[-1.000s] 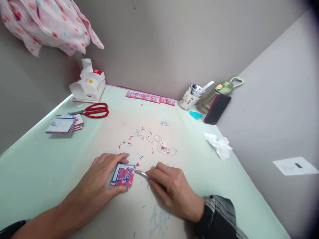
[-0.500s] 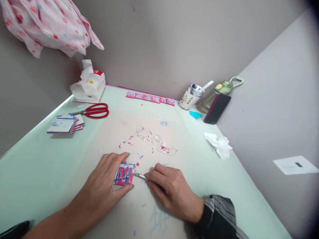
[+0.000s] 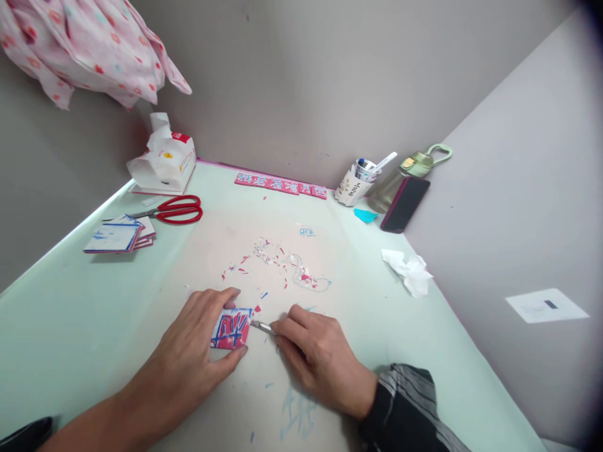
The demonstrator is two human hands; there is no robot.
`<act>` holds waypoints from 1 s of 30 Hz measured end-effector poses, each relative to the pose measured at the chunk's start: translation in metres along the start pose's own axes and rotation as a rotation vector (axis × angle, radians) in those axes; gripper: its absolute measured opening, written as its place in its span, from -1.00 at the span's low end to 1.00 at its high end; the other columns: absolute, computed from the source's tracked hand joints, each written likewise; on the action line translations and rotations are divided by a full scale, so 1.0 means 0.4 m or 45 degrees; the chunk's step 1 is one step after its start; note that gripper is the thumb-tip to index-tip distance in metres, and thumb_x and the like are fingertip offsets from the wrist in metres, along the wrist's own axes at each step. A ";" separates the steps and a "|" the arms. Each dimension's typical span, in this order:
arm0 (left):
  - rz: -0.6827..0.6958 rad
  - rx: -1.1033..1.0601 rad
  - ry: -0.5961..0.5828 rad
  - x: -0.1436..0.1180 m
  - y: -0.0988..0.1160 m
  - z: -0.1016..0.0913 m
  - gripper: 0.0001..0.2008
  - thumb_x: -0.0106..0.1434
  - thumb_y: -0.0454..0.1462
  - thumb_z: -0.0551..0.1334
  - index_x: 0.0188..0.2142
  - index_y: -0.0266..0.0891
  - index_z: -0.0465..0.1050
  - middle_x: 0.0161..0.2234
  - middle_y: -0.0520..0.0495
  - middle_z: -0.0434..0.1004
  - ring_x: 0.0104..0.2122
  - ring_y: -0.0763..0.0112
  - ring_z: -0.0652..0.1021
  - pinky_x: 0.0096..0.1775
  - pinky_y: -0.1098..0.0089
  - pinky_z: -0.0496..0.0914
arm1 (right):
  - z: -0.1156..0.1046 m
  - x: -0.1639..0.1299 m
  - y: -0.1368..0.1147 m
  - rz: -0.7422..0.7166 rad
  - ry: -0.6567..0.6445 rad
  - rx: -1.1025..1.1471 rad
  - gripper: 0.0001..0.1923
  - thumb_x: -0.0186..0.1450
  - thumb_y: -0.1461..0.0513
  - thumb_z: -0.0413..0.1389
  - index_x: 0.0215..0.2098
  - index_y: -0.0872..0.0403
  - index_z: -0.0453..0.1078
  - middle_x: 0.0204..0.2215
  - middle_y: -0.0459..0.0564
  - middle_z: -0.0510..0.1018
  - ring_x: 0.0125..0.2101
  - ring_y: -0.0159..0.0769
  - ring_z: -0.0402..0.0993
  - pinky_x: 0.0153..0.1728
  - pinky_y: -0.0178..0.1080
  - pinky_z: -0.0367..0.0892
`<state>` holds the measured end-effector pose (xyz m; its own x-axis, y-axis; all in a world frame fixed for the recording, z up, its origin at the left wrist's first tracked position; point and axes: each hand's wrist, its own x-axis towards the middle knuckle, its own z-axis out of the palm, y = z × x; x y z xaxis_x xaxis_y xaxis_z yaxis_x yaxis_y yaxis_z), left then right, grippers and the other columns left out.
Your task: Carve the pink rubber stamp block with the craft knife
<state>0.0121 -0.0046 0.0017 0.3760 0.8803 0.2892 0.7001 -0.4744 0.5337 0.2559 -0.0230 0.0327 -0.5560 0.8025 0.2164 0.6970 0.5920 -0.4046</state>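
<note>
Tile (image 3: 230, 329), 1 pc., red w/ white top layer partly cut away & blue strokes; lies on table (image 3: 61, 333), btwn both hands. L hand (image 3: 200, 333): thumb at nr edge, fingers at far edge, pinching tile. R hand (image 3: 325, 361): fingers closed round slim craft knife (image 3: 264, 327), pen-style; blade tip at tile's R edge, contact hard to tell. Scraps (image 3: 305, 277), red/white/blue, scattered beyond tile. Row of red tiles (image 3: 277, 184) w/ characters, nr far edge. Stack of cards (image 3: 113, 238), white w/ blue marks, at L; scissors (image 3: 162, 212), red handles, just beside. Tissue pack (image 3: 164, 166), far L corner. Pen cup (image 3: 351, 188), far R; bottle (image 3: 417, 164), green, adj.; phone (image 3: 406, 204), dark, in front of bottle; blue scrap (image 3: 365, 215), nr cup. Crumpled tissue (image 3: 411, 273), R side. Cloth (image 3: 89, 50), pink, spotted, hanging upper L.
</note>
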 end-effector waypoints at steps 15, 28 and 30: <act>0.028 0.056 0.089 0.011 0.012 0.004 -0.57 0.21 -0.28 0.19 0.08 -0.17 0.22 -0.11 -0.14 0.48 -0.10 0.06 0.56 -0.11 0.09 0.51 | 0.003 0.001 -0.008 0.070 0.017 0.034 -0.81 0.52 0.29 -0.04 -0.11 0.07 0.42 -0.34 -0.05 0.41 -0.41 -0.29 0.33 -0.39 -0.25 0.19; 0.090 0.143 0.033 0.001 0.025 0.007 -0.40 0.15 -0.40 0.15 0.21 -0.24 0.18 -0.01 -0.23 0.46 0.03 -0.03 0.48 0.07 0.02 0.43 | -0.005 0.006 -0.004 -0.023 -0.031 0.011 -0.78 0.52 0.29 -0.08 -0.15 0.06 0.41 -0.38 -0.07 0.38 -0.44 -0.28 0.27 -0.43 -0.22 0.12; 0.078 0.136 0.025 0.002 0.023 0.007 -0.41 0.19 -0.39 0.14 0.22 -0.24 0.15 0.00 -0.24 0.45 0.04 -0.03 0.47 0.08 0.00 0.43 | -0.004 0.005 -0.006 -0.004 -0.037 -0.002 -0.78 0.52 0.30 -0.08 -0.14 0.07 0.41 -0.36 -0.06 0.39 -0.44 -0.28 0.28 -0.43 -0.22 0.12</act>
<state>0.0205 -0.0082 0.0047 0.4088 0.8491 0.3346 0.7372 -0.5233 0.4274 0.2538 -0.0225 0.0355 -0.5710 0.7982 0.1918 0.6961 0.5946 -0.4024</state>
